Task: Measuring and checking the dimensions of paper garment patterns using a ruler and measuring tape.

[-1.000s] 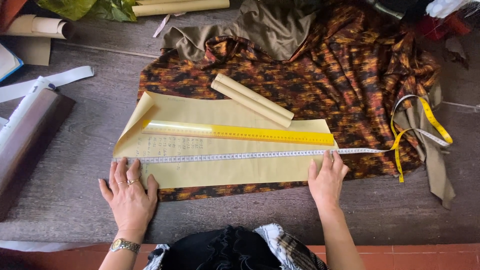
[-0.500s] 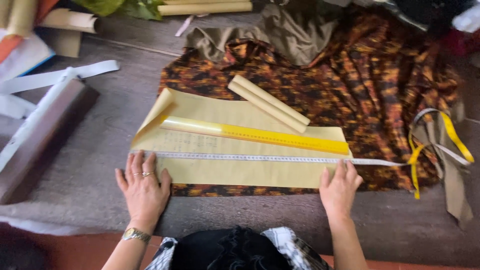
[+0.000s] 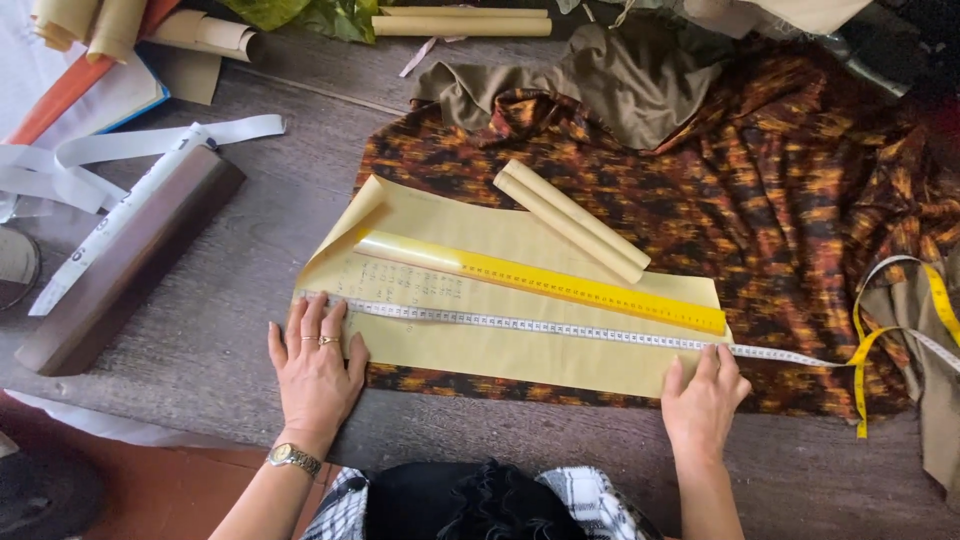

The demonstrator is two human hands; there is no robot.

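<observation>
The left hand [image 3: 315,368] lies flat with the fingers spread, at the lower left of the frame. It grasps nothing; its fingertips press on the left end of the white measuring tape [image 3: 560,330] and on the left edge of the tan paper pattern [image 3: 500,345], while the palm rests on the wooden table [image 3: 230,250]. The right hand [image 3: 703,395], at the lower right of centre, is also open and flat. Its fingertips hold down the tape at the right lower corner of the paper, without closing around it.

The tape runs nearly straight from one hand to the other across the lower part of the paper, then continues to the right over the cloth. The paper lies on the brown and orange patterned fabric [image 3: 780,200], which fills the middle and right of the frame. The upper left corner of the paper is folded over.

Just above the tape, a long yellow ruler [image 3: 545,283] lies at a slant on the paper. Above the ruler is a rolled paper tube [image 3: 570,220], partly on the paper and partly on the fabric.

At the right edge a yellow tape [image 3: 880,340] loops over the cloth. At the left, a dark wooden bar [image 3: 130,270] lies diagonally on the table, with white strips [image 3: 120,150] near it.
</observation>
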